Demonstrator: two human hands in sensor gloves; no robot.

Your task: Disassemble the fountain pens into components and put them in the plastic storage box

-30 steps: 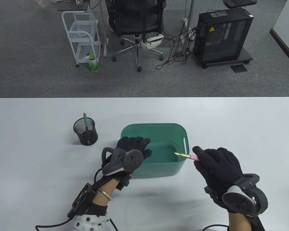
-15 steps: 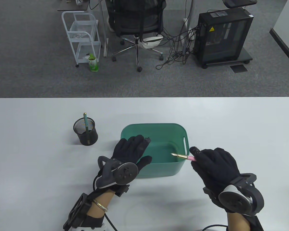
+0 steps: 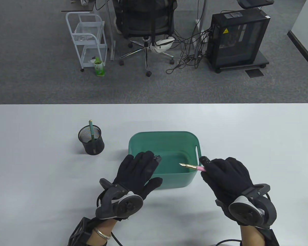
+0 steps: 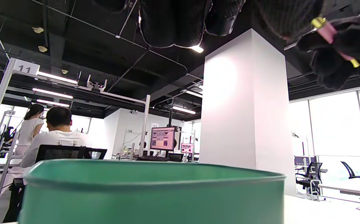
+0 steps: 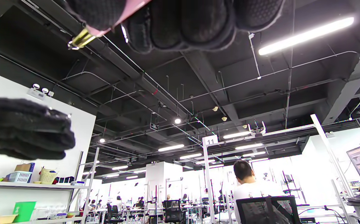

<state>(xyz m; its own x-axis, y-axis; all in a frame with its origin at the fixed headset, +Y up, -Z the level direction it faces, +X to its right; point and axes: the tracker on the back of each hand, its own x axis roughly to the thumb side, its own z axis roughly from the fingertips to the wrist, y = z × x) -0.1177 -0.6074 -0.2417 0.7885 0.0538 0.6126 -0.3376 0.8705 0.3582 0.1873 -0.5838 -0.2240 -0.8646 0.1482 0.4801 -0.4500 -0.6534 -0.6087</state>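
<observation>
My right hand (image 3: 208, 167) pinches a pink fountain pen (image 3: 195, 167) with no cap on it. Its gold nib (image 3: 182, 165) points left over the right side of the green plastic box (image 3: 166, 133). My left hand (image 3: 143, 166) lies open, palm down, with straight fingers over the box's near left corner and nothing in it. In the left wrist view the box wall (image 4: 152, 193) fills the bottom and the pink pen (image 4: 335, 35) shows at the top right. In the right wrist view the pink barrel (image 5: 121, 14) sits between my fingers (image 5: 183, 21).
A black mesh pen cup (image 3: 91, 142) stands left of the box with a green pen (image 3: 91, 128) upright in it. The white table (image 3: 246, 128) spreads around both. An office chair (image 3: 146, 23) and a computer case (image 3: 237, 38) stand on the floor beyond the far edge.
My left hand has drawn back toward the near edge and flattened out. My right hand has shifted a little left, carrying the nib further over the box.
</observation>
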